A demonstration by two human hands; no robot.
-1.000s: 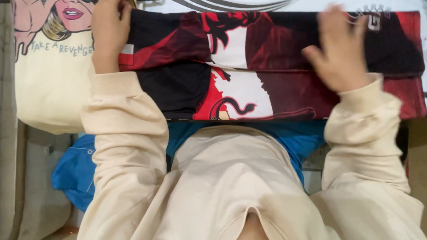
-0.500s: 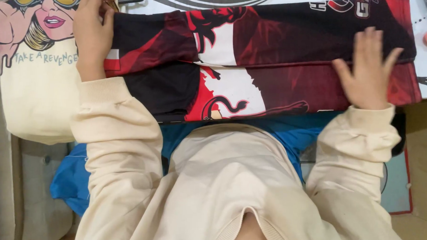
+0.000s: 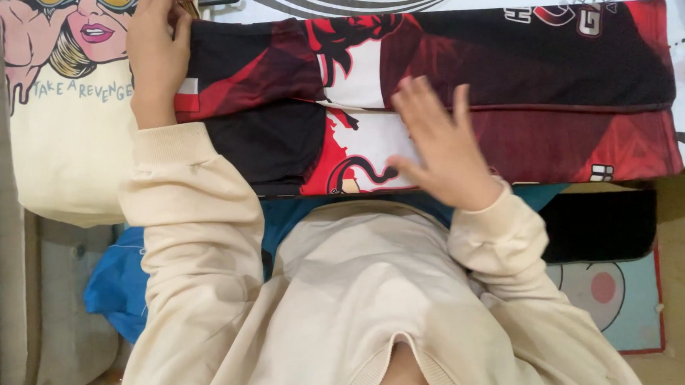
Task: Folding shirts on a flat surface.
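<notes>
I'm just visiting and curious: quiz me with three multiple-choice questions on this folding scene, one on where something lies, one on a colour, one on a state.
1. Where does the cream printed shirt lie?
A. left of the red and black garment
B. on top of it
C. on the floor

2. What colour are the person's sleeves?
A. blue
B. cream
C. green

3. How is the right hand?
A. clenched in a fist
B. open and flat on the garment
C. out of sight

Answers:
1 A, it sits at the table's left end.
2 B, both arms show cream cloth.
3 B, its fingers are spread on the fabric, while the left hand grips the garment's end.
</notes>
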